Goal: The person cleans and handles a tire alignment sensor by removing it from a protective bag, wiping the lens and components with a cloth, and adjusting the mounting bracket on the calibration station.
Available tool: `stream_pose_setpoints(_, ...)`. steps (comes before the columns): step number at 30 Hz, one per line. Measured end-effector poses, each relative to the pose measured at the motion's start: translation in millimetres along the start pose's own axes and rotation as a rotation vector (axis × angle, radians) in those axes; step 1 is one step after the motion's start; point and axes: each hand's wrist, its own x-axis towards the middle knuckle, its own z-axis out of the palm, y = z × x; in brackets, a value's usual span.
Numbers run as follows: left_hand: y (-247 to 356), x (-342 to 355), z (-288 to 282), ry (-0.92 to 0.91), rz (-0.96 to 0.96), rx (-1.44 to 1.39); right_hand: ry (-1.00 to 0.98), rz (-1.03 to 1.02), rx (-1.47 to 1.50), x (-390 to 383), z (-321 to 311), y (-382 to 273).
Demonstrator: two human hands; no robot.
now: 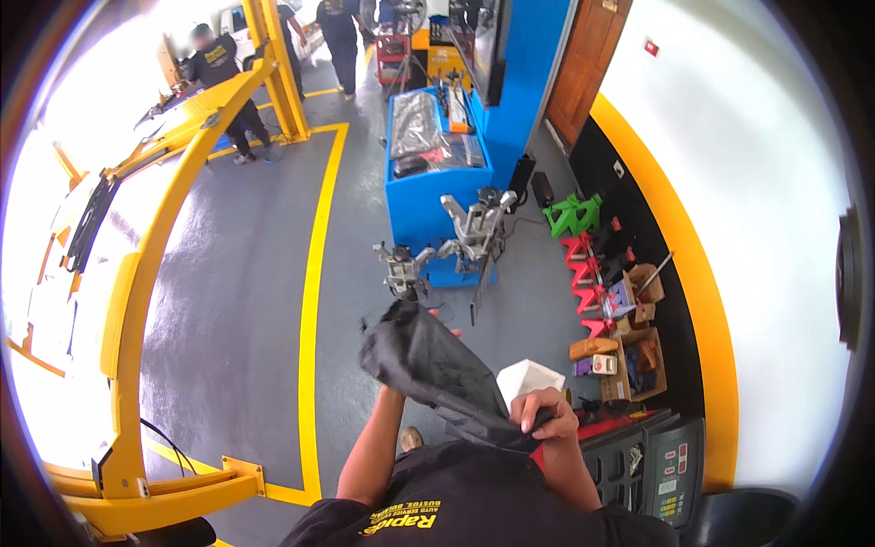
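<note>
A black fabric bag or cover [419, 365] is held up in front of my chest, slanting down to the right. My left hand [444, 325] is behind it and mostly hidden, with some fingertips showing past the upper edge as it supports the cloth. My right hand [545, 412] grips the lower right end between thumb and fingers. Just beyond that hand is a white angular item [530, 374]. Past the cloth, two metal clamp fixtures [474, 223] on stands are in front of a blue cabinet [428, 201].
A yellow car lift [138, 337] frames the left, where co-workers [223, 77] stand farther back. Red jack stands [581, 269], a green one [574, 214] and cardboard boxes [638, 365] line the right wall [775, 182]. A machine with a control panel [670, 474] is at lower right.
</note>
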Motion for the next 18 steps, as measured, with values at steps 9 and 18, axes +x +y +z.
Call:
stream_pose_setpoints(9,69,-61,117,0.448,0.27,0.881,0.721,-0.037,-0.194,31,15,15)
stream_pose_setpoints(18,-1,-114,55,0.6,0.438,0.668,0.205,-0.23,-1.045,91,115,28)
